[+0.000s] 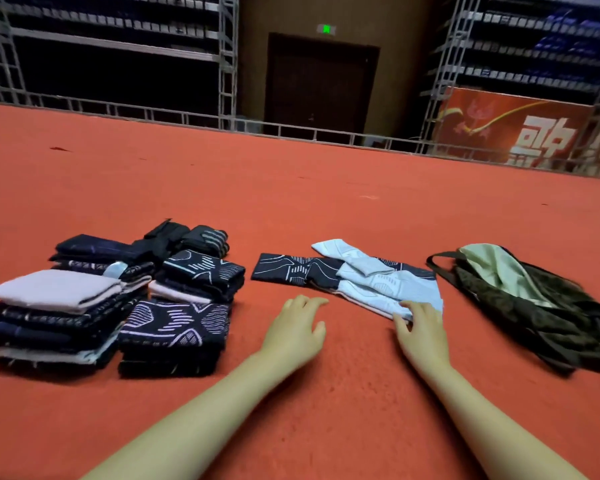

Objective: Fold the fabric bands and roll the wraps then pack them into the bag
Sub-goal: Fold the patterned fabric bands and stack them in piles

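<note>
Forearms reach in from the near edge over the red carpet (291, 209), both bare. The left hand (297, 325) hovers low over bare carpet with its fingers spread and relaxed, holding nothing, just short of the dark patterned band (291, 271). The right hand (421, 332) lies with straight fingers on the near corner of the pale blue band (388, 285); whether the thumb pinches the cloth cannot be told. The two bands lie unfolded and flat at the centre, the pale one draped across the right end of the dark one. To the near left stand stacks of folded bands (174, 327), navy with white line patterns, with a few plain pale ones between and one on top. Behind the stacks sits a heap of black wraps (187, 237). To the right of the bands, apart from them, lies the dark olive bag (534, 306), slumped on its side with its pale lining showing at the open mouth. Far off, a metal rail (187, 116) edges the carpet, with a dark door (321, 84) under a green exit sign (326, 29) and a red banner (520, 133) at the right.
</note>
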Demonstrator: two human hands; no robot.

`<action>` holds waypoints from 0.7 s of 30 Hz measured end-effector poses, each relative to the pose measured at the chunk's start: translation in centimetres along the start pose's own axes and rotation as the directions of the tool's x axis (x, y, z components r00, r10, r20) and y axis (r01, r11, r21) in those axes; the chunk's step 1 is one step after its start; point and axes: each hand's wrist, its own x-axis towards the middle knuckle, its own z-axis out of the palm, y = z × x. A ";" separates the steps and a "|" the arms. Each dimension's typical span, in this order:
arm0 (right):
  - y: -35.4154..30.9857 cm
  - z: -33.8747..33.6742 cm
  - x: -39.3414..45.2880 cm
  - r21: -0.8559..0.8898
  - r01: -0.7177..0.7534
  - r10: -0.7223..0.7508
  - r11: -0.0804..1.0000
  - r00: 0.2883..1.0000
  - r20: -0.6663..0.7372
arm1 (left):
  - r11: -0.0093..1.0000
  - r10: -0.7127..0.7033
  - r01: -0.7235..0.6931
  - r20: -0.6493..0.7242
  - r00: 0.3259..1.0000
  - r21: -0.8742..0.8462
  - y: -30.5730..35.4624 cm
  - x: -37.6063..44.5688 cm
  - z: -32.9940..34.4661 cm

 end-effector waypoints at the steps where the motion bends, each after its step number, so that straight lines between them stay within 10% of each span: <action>1: 0.4 0.0 0.5 -0.044 0.016 -0.017 0.999 1.000 -0.022 | 1.000 -0.018 0.019 0.010 1.000 -0.018 0.4 0.9 1.1; 12: 3.4 2.1 7.7 -0.083 -0.001 0.012 0.997 0.991 0.132 | 0.977 -0.198 0.200 -0.035 0.980 0.073 -0.9 6.6 7.3; 21: 1.0 0.0 5.7 0.139 0.286 -0.272 0.948 0.956 -0.111 | 0.975 -0.087 0.049 -0.169 0.982 -0.216 -0.7 7.3 6.8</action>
